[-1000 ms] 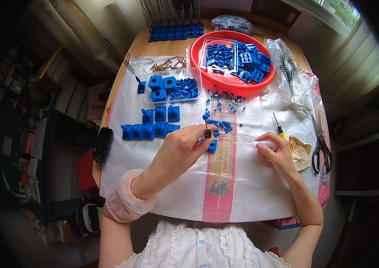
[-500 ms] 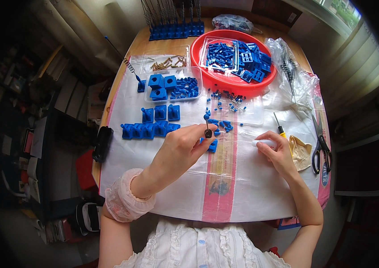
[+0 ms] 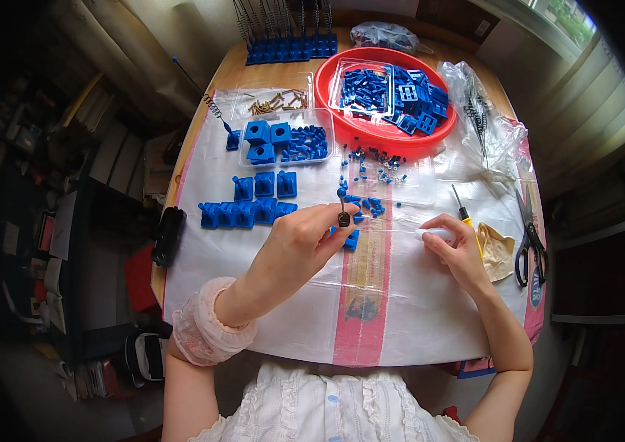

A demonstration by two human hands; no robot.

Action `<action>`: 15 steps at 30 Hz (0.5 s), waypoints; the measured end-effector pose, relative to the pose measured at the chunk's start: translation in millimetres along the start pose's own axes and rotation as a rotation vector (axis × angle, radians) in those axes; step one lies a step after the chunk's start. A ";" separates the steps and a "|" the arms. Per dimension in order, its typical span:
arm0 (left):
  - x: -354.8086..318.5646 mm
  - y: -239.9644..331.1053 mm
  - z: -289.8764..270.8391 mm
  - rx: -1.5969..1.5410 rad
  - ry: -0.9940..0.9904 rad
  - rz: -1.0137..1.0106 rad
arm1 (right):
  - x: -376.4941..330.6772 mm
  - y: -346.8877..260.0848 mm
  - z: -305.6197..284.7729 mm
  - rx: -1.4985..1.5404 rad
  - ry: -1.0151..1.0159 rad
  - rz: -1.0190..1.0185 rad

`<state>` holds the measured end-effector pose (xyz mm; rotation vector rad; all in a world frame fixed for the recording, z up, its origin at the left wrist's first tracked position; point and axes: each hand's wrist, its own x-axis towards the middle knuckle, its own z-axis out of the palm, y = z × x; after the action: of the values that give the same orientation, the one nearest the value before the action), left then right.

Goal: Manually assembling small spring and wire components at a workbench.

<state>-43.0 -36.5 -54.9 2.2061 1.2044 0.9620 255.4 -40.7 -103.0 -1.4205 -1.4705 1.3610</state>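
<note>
My left hand (image 3: 297, 243) is closed in a pinch around a black coil spring (image 3: 343, 219), whose thin rod ends in a small blue tip (image 3: 342, 192). Partly hidden below those fingers is a blue base piece (image 3: 351, 240); whether the spring is joined to it I cannot make out. To the right, my right hand (image 3: 461, 254) has its fingers closed on a small smooth white object (image 3: 439, 233), mostly covered by the hand. Several blue base pieces (image 3: 244, 214) stand in rows left of my left hand. Loose small blue plugs (image 3: 373, 206) lie just beyond it.
A red basin (image 3: 386, 140) of blue parts stands at the back, near a clear box (image 3: 323, 158) and brass-coloured screws (image 3: 275, 103). At right lie a yellow-handled screwdriver (image 3: 465, 216), a beige cloth (image 3: 496, 254) and scissors (image 3: 529, 239). Finished-looking spring pieces (image 3: 290, 50) stand far back.
</note>
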 end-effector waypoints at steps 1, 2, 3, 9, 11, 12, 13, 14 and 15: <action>-0.4 -0.4 0.1 -0.001 0.001 0.000 | -0.2 -1.6 0.0 0.003 -0.004 0.010; -0.8 -1.0 0.1 -0.003 0.002 0.001 | -0.3 -3.4 -0.2 0.007 -0.008 0.019; -1.0 -1.4 0.3 -0.004 0.003 0.002 | -0.3 -4.4 -0.4 0.010 -0.012 0.028; 0.2 0.3 -0.6 0.007 0.004 0.009 | -0.5 -3.1 -1.3 0.031 -0.028 0.026; -0.5 -0.9 0.2 0.009 0.005 0.013 | 0.6 0.6 -2.1 0.024 -0.019 -0.011; -0.8 -1.3 0.2 0.011 0.007 0.014 | 1.0 2.0 -3.1 0.021 -0.015 -0.029; -0.8 -0.9 -0.2 0.009 0.007 0.013 | 0.5 1.8 -4.9 0.017 -0.015 -0.023; -0.6 -0.3 -0.6 0.006 0.006 0.013 | -0.8 1.4 -7.0 0.014 -0.014 -0.015; -0.5 0.0 -0.9 0.003 0.004 0.012 | -1.7 1.5 -8.7 0.011 -0.013 -0.007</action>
<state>-43.8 -36.8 -54.5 2.2171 1.1961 0.9711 264.3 -40.6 -102.1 -1.4011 -1.4724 1.3744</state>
